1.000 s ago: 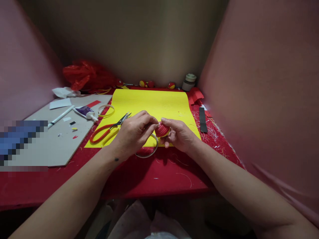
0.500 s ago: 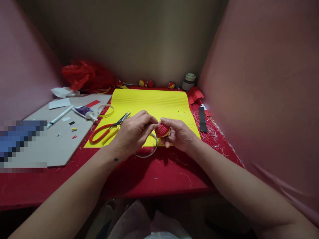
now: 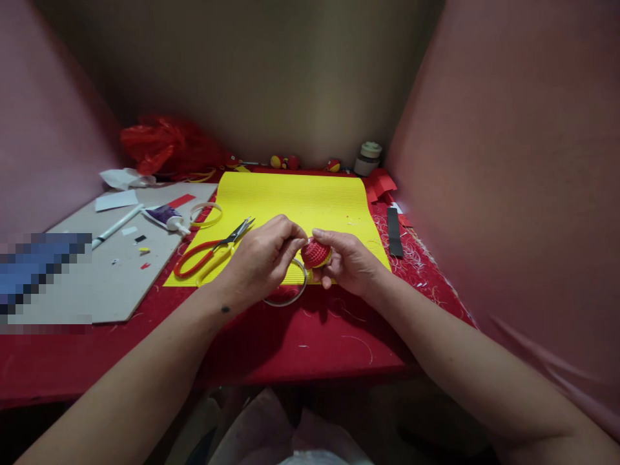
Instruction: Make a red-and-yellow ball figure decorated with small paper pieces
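Note:
A small red and yellow ball (image 3: 316, 253), with a ribbed, cord-wound look, is gripped between the thumb and fingers of my right hand (image 3: 349, 257). My left hand (image 3: 267, 250) pinches at the ball's upper left side; whatever lies between its thumb and forefinger is too small to make out. Below my left hand is a pale ring (image 3: 304, 284), partly hidden by it. Scissors with red and yellow handles (image 3: 213, 248) rest just left of that hand on a yellow ribbed sheet (image 3: 295, 200).
On the left, a grey board (image 3: 113, 284) carries a glue tube (image 3: 167, 218), a white stick (image 3: 116, 226) and paper scraps. A red plastic bag (image 3: 169, 145), red-yellow balls (image 3: 333, 166) and a lidded jar (image 3: 368, 159) stand behind. A black strip (image 3: 394, 232) lies right among loose threads.
Both hands stay in nearly the same place around the ball. The ball appears turned very slightly; everything else on the table is unchanged.

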A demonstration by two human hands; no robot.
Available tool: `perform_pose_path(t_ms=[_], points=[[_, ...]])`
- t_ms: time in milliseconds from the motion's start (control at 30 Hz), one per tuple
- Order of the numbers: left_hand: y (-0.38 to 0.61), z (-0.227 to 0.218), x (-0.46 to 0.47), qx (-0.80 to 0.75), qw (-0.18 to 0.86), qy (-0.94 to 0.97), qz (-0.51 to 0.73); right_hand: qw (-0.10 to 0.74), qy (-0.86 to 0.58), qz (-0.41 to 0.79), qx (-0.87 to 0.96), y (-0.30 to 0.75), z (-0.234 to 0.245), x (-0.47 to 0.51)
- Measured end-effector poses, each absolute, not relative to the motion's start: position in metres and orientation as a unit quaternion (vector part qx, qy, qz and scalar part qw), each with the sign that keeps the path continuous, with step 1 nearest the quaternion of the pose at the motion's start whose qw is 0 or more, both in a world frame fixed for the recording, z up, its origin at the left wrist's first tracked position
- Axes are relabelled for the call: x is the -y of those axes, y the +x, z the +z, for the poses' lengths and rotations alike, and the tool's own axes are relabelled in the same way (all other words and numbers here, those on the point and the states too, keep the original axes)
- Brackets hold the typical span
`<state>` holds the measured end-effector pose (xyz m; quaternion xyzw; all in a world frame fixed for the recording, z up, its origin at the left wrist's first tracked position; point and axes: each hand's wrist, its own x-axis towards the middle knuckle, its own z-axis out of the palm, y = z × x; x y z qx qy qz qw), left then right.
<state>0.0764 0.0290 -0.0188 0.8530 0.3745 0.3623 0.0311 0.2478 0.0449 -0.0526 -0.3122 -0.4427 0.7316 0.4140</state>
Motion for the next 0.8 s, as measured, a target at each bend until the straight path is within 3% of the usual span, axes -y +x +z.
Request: perform_pose_path(t_ms=[800], points=[[0.0790, -0.0137, -0.0251, -0.430, 0.122, 0.820, 0.358, 0.411, -0.313, 0.729, 0.449, 0.2488, -0.0508, -0.0445]])
